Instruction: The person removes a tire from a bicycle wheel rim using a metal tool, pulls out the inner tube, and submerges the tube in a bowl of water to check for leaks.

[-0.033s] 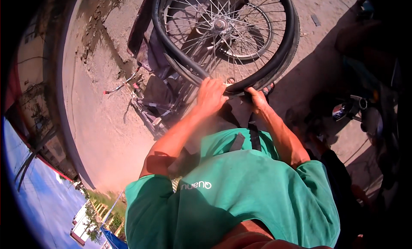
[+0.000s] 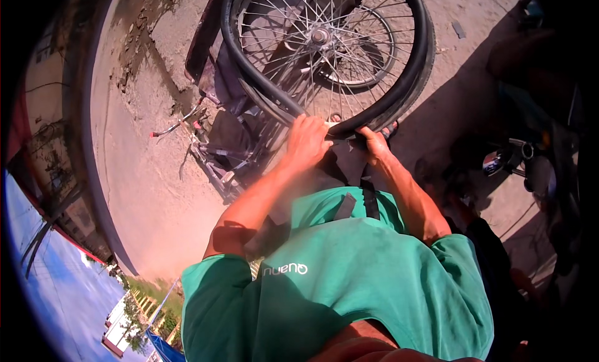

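Note:
A spoked bicycle wheel point(image 2: 320, 36) fills the top middle, with a thick black tube or tire point(image 2: 409, 69) around it and another tire layer point(image 2: 428, 62) along its outer edge. My left hand point(image 2: 307, 139) is closed on the black rubber at the wheel's near edge, where a short pale strip shows between my hands. My right hand point(image 2: 374, 144) grips the rubber just right of that, thumb along it. Part of a sandaled foot point(image 2: 390, 129) shows beyond my right hand, under the wheel.
A smaller wheel point(image 2: 382, 71) lies beneath the big one. A bicycle frame point(image 2: 221, 149) and handlebar point(image 2: 168, 130) lie on the concrete to the left. Dark machinery with a chrome part point(image 2: 511, 156) stands in shadow at right. A road, buildings and sky curve along the left.

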### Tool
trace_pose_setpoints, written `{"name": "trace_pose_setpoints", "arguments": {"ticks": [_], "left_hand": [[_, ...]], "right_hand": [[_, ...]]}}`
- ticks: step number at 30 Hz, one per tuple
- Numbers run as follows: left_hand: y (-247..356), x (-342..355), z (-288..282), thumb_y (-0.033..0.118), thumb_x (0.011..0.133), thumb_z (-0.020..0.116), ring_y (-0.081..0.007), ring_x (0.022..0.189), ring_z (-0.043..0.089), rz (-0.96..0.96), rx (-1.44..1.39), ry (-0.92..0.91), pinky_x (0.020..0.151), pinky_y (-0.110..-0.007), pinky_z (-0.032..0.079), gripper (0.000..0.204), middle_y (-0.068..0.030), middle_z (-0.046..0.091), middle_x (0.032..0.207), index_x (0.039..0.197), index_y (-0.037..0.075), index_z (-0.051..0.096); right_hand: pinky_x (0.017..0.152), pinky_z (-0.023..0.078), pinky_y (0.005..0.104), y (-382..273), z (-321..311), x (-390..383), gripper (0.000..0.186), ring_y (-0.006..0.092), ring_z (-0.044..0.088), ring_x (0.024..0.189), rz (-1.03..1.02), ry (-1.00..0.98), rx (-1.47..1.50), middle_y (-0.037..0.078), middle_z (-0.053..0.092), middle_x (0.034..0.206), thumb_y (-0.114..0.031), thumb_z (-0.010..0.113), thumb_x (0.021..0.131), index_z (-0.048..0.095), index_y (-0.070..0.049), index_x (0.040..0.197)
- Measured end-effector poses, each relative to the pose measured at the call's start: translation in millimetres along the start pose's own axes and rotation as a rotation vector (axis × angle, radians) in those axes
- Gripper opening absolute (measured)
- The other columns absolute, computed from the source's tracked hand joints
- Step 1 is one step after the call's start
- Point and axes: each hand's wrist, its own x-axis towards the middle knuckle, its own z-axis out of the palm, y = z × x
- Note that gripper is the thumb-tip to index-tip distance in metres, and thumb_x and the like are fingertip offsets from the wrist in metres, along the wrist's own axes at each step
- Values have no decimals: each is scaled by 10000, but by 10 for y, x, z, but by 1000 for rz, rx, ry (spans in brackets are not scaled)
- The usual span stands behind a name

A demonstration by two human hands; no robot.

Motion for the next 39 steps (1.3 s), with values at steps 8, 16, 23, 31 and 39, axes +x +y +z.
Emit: {"name": "trace_pose_setpoints", "arguments": {"ticks": [8, 16, 23, 31, 39], "left_hand": [[254, -71, 23, 184, 742, 847, -346, 1015, 632, -26, 71, -72, 959, -493, 443, 319, -132, 678, 944, 979, 7, 728], [315, -133, 177, 301, 744, 879, -342, 1152, 594, -178, 233, -285, 1098, -522, 393, 490, -163, 661, 1067, 1058, -46, 732], [219, -425, 345, 395, 786, 799, -468, 1373, 435, -272, -11, -197, 1066, -632, 405, 895, -265, 473, 1434, 1445, -111, 469], [281, -461, 370, 322, 804, 806, -432, 1456, 365, -317, 1, -185, 1079, -615, 402, 849, -241, 436, 1499, 1472, -59, 445], [159, -263, 434, 297, 745, 777, -301, 1064, 544, -170, 132, -19, 854, -491, 399, 330, -78, 611, 997, 941, 72, 635]], "right_hand": [[646, 540, 334, -30, -84, 69, 358, 188, 692, 753, -41, 50, 30, 79, 743, 934, -278, 801, 910, 742, 36, 1070], [762, 559, 319, 11, 125, 112, 232, 177, 696, 845, -48, 53, 85, 40, 737, 939, -224, 779, 911, 754, -32, 1039], [595, 478, 309, 162, 172, 154, 261, 148, 624, 686, -81, 88, 81, 47, 715, 862, -234, 814, 881, 766, -7, 1002], [606, 486, 299, -66, 179, -130, 291, 143, 642, 686, -105, 71, -13, 30, 710, 826, -306, 790, 895, 768, -30, 985], [609, 509, 315, 44, 116, 76, 268, 165, 655, 683, -103, 116, -18, 41, 730, 847, -288, 793, 886, 779, -36, 975]]}}
